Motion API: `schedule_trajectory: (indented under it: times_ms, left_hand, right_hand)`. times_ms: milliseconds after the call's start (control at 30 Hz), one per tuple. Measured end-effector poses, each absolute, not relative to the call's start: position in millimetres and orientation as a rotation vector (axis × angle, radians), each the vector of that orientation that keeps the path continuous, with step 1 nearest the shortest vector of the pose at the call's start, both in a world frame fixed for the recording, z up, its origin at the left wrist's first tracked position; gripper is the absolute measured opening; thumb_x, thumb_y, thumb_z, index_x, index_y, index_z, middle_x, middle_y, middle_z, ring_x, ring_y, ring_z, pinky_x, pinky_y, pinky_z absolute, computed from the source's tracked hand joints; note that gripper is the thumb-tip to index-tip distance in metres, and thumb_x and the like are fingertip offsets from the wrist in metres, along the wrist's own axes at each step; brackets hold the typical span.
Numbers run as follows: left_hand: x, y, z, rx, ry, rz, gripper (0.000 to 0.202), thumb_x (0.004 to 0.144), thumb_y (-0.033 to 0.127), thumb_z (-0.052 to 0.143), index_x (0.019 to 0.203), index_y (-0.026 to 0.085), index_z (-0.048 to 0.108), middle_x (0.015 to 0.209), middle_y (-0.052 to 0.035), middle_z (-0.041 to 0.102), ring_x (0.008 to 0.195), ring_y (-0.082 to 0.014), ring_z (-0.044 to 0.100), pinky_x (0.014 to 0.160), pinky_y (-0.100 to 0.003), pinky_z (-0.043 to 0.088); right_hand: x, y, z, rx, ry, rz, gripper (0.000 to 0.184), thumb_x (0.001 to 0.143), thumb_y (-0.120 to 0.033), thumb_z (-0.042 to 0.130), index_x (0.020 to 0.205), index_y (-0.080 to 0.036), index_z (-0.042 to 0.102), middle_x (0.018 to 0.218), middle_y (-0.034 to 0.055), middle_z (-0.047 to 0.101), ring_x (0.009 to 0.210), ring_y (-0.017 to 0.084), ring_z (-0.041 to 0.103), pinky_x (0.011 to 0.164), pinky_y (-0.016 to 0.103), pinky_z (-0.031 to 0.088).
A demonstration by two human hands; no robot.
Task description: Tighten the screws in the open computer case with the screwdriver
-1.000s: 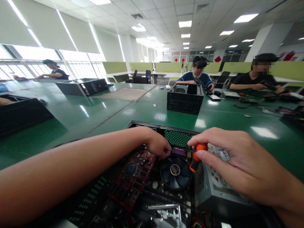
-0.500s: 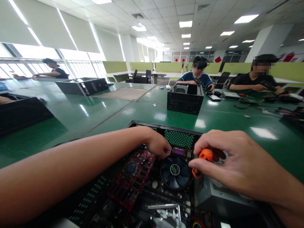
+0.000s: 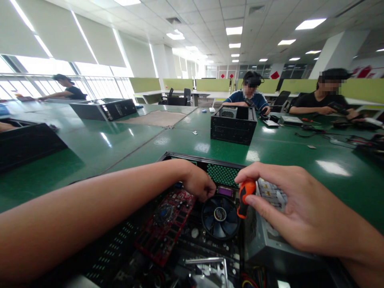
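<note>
An orange and black screwdriver handle (image 3: 247, 197) is between the thumb and fingers of my right hand (image 3: 288, 204), above the open computer case (image 3: 207, 158). Its shaft cannot be made out. My left hand (image 3: 200, 183) reaches into the case with fingers curled down by the upper left edge of the round CPU fan (image 3: 220, 216); whatever they pinch is hidden. Under my left forearm lies a red graphics card (image 3: 166, 224). A purple connector (image 3: 225, 192) shows between the fan and the case's perforated wall. The metal power supply (image 3: 270, 240) sits beneath my right hand.
Across the green table (image 3: 180, 148) stands another black computer case (image 3: 232, 130), with a person behind it. More cases (image 3: 105, 109) are at the left. Cables (image 3: 345, 140) and parts lie at the right, near another person.
My right hand has turned the screwdriver handle more upright and shifted it slightly left, nearer the fan. My left hand stays almost where it was.
</note>
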State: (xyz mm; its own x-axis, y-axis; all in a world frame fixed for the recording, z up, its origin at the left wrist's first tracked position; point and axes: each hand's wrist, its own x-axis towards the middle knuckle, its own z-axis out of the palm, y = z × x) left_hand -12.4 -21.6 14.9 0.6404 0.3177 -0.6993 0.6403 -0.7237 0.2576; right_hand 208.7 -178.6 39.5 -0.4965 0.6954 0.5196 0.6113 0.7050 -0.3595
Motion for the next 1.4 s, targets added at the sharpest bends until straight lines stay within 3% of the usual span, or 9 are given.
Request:
schedule_trajectory:
  times_ms: [200, 333, 400, 567, 767, 833, 1067, 1400]
  left_hand:
    - [-12.9, -21.9, 15.9, 2.387, 0.731, -0.915, 0.006, 0.091, 0.018, 0.069, 0.094, 0.023, 0.068, 0.086, 0.0039, 0.07, 0.085, -0.0187, 0.065, 0.073, -0.027, 0.046]
    - [-12.4, -24.7, 18.2, 2.401, 0.774, -0.906, 0.028, 0.092, 0.022, 0.073, 0.119, 0.023, 0.073, 0.093, 0.0027, 0.075, 0.086, -0.0194, 0.066, 0.074, -0.026, 0.047]
    - [-12.4, -25.4, 18.1, 2.404, 0.756, -0.909, 0.033, 0.091, 0.021, 0.075, 0.123, 0.022, 0.075, 0.095, 0.0018, 0.077, 0.087, -0.0199, 0.067, 0.075, -0.026, 0.047]
    - [-11.7, -23.9, 14.4, 2.409, 0.675, -0.893, 0.01, 0.088, 0.017, 0.074, 0.096, 0.022, 0.077, 0.085, 0.0034, 0.076, 0.084, -0.0195, 0.066, 0.075, -0.026, 0.047]
    - [-9.4, -22.5, 11.8, 2.405, 0.645, -0.871, 0.011, 0.084, 0.012, 0.075, 0.087, 0.023, 0.071, 0.076, 0.0058, 0.069, 0.08, -0.0186, 0.063, 0.071, -0.026, 0.045]
    - [-8.7, -23.7, 12.0, 2.411, 0.648, -0.864, 0.013, 0.082, 0.01, 0.075, 0.084, 0.023, 0.069, 0.072, 0.0063, 0.066, 0.078, -0.0183, 0.061, 0.069, -0.027, 0.044]
    - [-3.5, -31.7, 11.4, 2.453, 0.696, -0.868, 0.028, 0.07, 0.01, 0.086, 0.065, 0.023, 0.062, 0.062, 0.0077, 0.063, 0.067, -0.0171, 0.058, 0.063, -0.028, 0.042]
    - [-2.8, -32.9, 11.1, 2.467, 0.679, -0.852, 0.032, 0.073, 0.008, 0.087, 0.06, 0.023, 0.062, 0.057, 0.0075, 0.06, 0.064, -0.017, 0.056, 0.062, -0.03, 0.04]
  right_hand:
    - [210.8, -177.1, 39.9, -0.976, -2.29, 0.192, 0.03, 0.101, -0.013, 0.06, 0.124, -0.029, 0.073, 0.111, -0.002, 0.087, 0.094, 0.016, 0.083, 0.081, 0.025, 0.061]
    - [211.2, -176.8, 40.6, -0.986, -2.303, 0.164, 0.032, 0.104, -0.018, 0.059, 0.129, -0.026, 0.077, 0.122, 0.004, 0.089, 0.105, 0.023, 0.085, 0.086, 0.032, 0.065]
    - [210.4, -177.4, 41.3, -0.996, -2.298, 0.16, 0.032, 0.102, -0.018, 0.061, 0.128, -0.025, 0.078, 0.12, 0.0046, 0.089, 0.103, 0.023, 0.086, 0.085, 0.032, 0.065]
    - [208.0, -178.8, 42.0, -0.971, -2.271, 0.176, 0.021, 0.097, -0.019, 0.068, 0.112, -0.026, 0.081, 0.104, 0.0044, 0.089, 0.088, 0.022, 0.084, 0.077, 0.032, 0.063]
    - [207.8, -180.3, 42.5, -1.047, -2.258, 0.231, 0.002, 0.094, -0.026, 0.077, 0.095, -0.027, 0.076, 0.083, -0.0023, 0.081, 0.069, 0.017, 0.073, 0.064, 0.029, 0.053]
    - [207.3, -180.5, 43.3, -1.054, -2.25, 0.265, 0.005, 0.093, -0.026, 0.079, 0.091, -0.027, 0.074, 0.078, -0.0045, 0.077, 0.062, 0.014, 0.069, 0.059, 0.027, 0.05]
    - [207.8, -179.6, 43.8, -1.061, -2.26, 0.284, 0.004, 0.094, -0.027, 0.079, 0.096, -0.027, 0.076, 0.083, -0.0024, 0.08, 0.066, 0.016, 0.07, 0.061, 0.028, 0.051]
    - [208.4, -181.6, 44.1, -1.015, -2.263, 0.209, 0.003, 0.095, -0.025, 0.076, 0.096, -0.028, 0.076, 0.083, -0.0037, 0.081, 0.066, 0.015, 0.073, 0.06, 0.027, 0.054]
